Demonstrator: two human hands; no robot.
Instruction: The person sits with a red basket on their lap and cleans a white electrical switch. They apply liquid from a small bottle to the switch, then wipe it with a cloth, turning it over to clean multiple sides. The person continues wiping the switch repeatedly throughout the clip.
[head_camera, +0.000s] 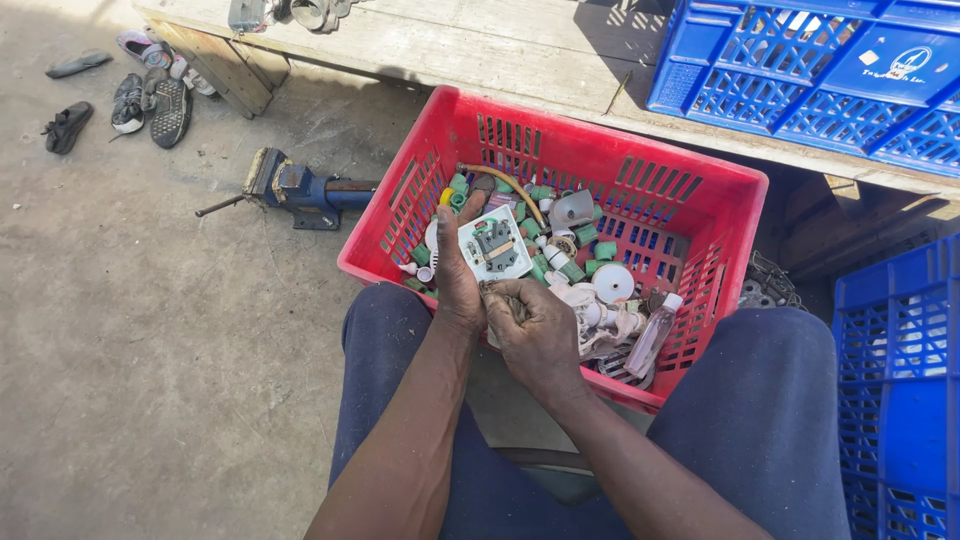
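A red plastic crate (600, 150) stands on the ground in front of my knees, filled with several small green caps, white plastic parts and a clear small bottle (652, 335). My left hand (455, 270) reaches into the crate and holds the edge of a white square electrical socket plate (496, 245). My right hand (535, 330) is curled over the crate's near rim, its fingers closed around a small dark piece of scrap that is mostly hidden.
A blue bench vise (295, 190) lies on the concrete left of the crate. Blue crates stand at the upper right (800, 70) and at the right edge (900, 390). A wooden bench (480, 45) runs behind. Shoes (130, 90) lie at upper left.
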